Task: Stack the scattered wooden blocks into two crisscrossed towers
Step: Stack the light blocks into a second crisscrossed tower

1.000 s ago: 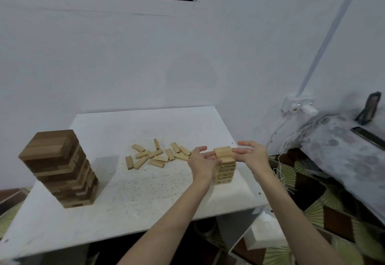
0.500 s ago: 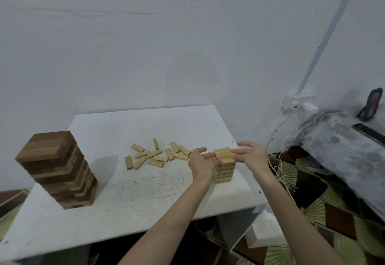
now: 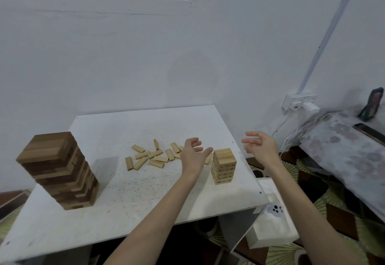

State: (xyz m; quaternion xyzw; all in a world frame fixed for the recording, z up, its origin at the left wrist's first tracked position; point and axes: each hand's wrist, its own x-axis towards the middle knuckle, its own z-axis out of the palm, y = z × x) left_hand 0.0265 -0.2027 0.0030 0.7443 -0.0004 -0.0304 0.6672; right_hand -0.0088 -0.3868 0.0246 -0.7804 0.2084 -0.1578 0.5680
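A small tower of pale wooden blocks (image 3: 224, 165) stands near the right edge of the white table (image 3: 116, 198). A large tower of darker and lighter blocks (image 3: 59, 170) stands at the left. Several loose pale blocks (image 3: 153, 156) lie scattered in the middle, behind my left hand. My left hand (image 3: 192, 155) hovers just left of the small tower with fingers spread and holds nothing. My right hand (image 3: 260, 147) floats to the tower's right, off the table edge, fingers relaxed and empty. Neither hand touches the tower.
A white wall stands close behind the table. At the right, a wall socket (image 3: 300, 103) with white cables hangs above a cloth-covered surface (image 3: 343, 152). A white foam block (image 3: 270, 225) lies on the patterned floor beside the table's right front corner.
Both hands pressed the sides of the small tower's top blocks before; now they have let go and drawn apart, the right hand moving further right.
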